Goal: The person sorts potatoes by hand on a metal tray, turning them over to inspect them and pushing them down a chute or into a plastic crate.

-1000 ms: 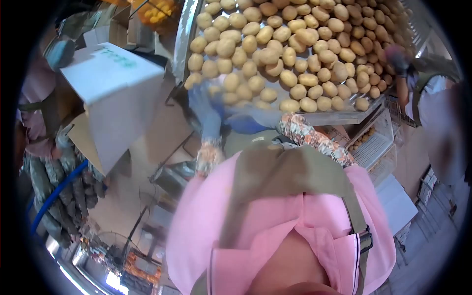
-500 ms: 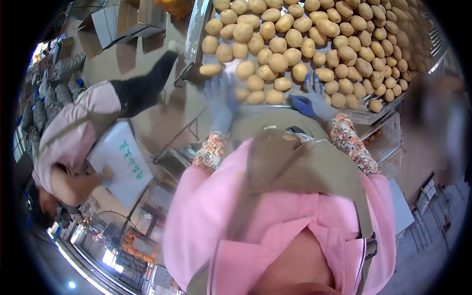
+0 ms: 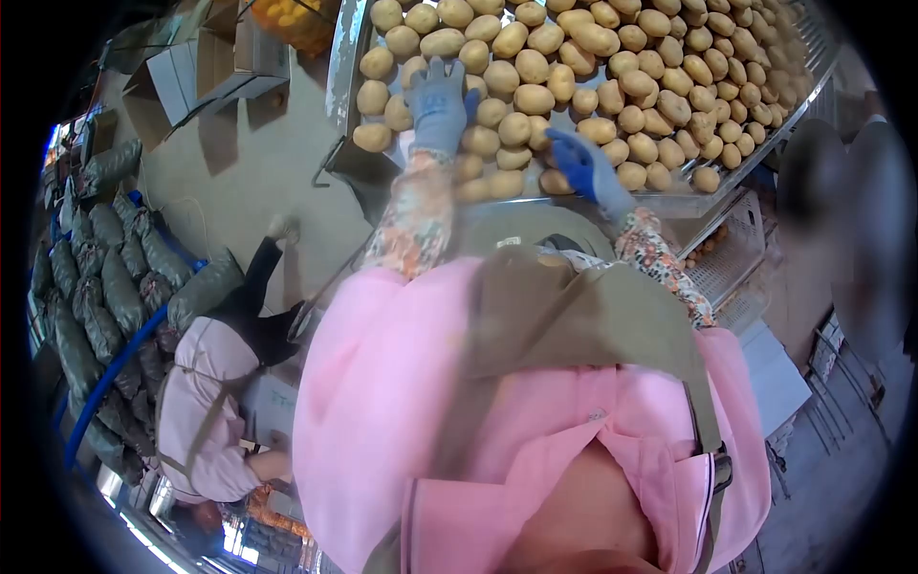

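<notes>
Many yellow potatoes [image 3: 535, 98] lie spread on a metal sorting table [image 3: 703, 203] in front of me. My left hand [image 3: 440, 107], in a grey-blue glove, rests palm down over the potatoes at the table's left part, its fingers stretched forward and slightly apart. A potato [image 3: 413, 71] shows beside its fingertips; what lies under the palm is hidden. Close to the near edge, my right hand [image 3: 588, 170] shows its blue palm side turned inward. Its fingers are extended next to a potato [image 3: 597, 130], with nothing seen in them.
At left, another person [image 3: 215, 383] bends over a white carton [image 3: 272, 407]. Filled sacks [image 3: 120, 277] are stacked beyond. Open cardboard boxes [image 3: 239, 62] and an orange net bag [image 3: 296, 21] stand past the table's left end. A plastic crate [image 3: 732, 253] sits below the table at right.
My left hand has moved forward, farther over the potatoes. My right hand has turned, showing more of its blue palm. The other person has moved away with the carton.
</notes>
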